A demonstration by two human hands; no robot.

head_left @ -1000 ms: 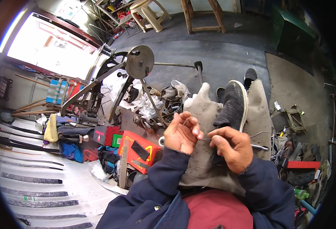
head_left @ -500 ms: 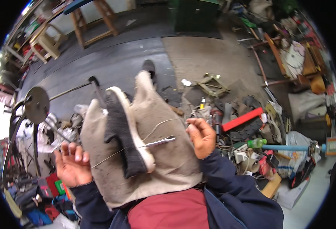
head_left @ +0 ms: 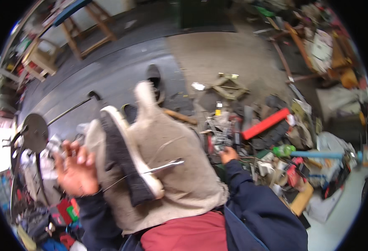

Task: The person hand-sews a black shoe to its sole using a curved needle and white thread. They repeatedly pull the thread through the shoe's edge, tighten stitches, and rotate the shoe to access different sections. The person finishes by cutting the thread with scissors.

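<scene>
A dark grey shoe (head_left: 123, 161) with a white sole lies tilted on the beige cloth (head_left: 180, 159) over my lap. A shiny metal hand tool (head_left: 166, 165) sticks out sideways from the sole near one end. Thin thread (head_left: 115, 183) trails from the shoe on both sides. Left of the shoe, my left hand (head_left: 78, 171) is held palm up, fingers loosely bent and apart, nothing visible in them. Beyond the cloth's right edge, my right hand (head_left: 229, 155) reaches down to a heap of small items (head_left: 219, 136). Its fingers are mostly hidden and blurred.
A round metal plate on a stand (head_left: 35, 133) rises at the left. A red bar (head_left: 266, 124), a green bottle (head_left: 283, 150) and a blue pipe (head_left: 318, 154) lie at the right. A scissor jack (head_left: 230, 88) sits ahead. Stools (head_left: 42, 58) stand far left.
My right hand has left the cloth's edge and stretched forward and right to the heap. My left hand stays beside the shoe. The view has shifted slightly; the tool remains in the sole.
</scene>
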